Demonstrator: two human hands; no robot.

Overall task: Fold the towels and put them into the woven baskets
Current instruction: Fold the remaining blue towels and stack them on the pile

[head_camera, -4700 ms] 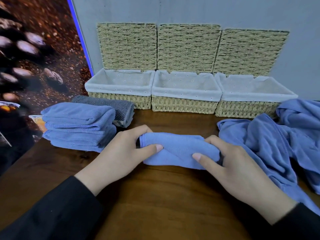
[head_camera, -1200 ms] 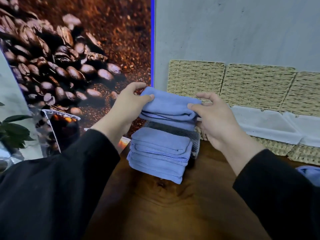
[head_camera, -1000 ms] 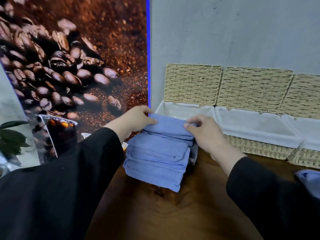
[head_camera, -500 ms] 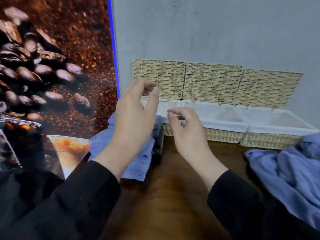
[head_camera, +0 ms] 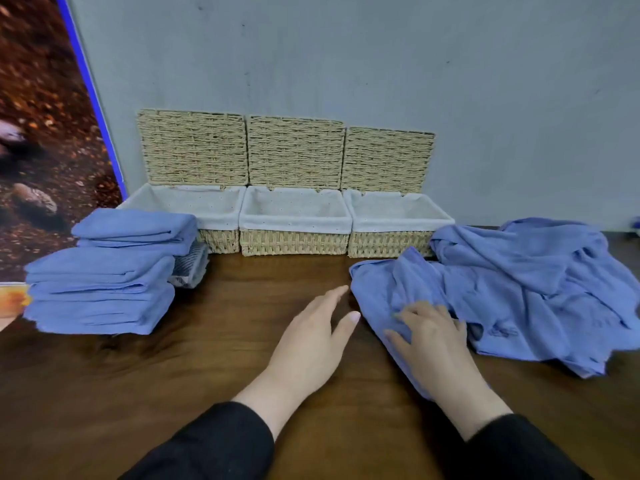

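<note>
A dark wooden tabletop (head_camera: 214, 368) meets a grey wall (head_camera: 381, 64). Against it stand three woven baskets (head_camera: 294, 242), lids up. Left of the baskets sits my folded stack (head_camera: 100, 289); right of them, the loose towels (head_camera: 519, 289). My right hand (head_camera: 433, 341) presses flat on their near edge; my left hand (head_camera: 311, 344) hovers open beside it.
</note>
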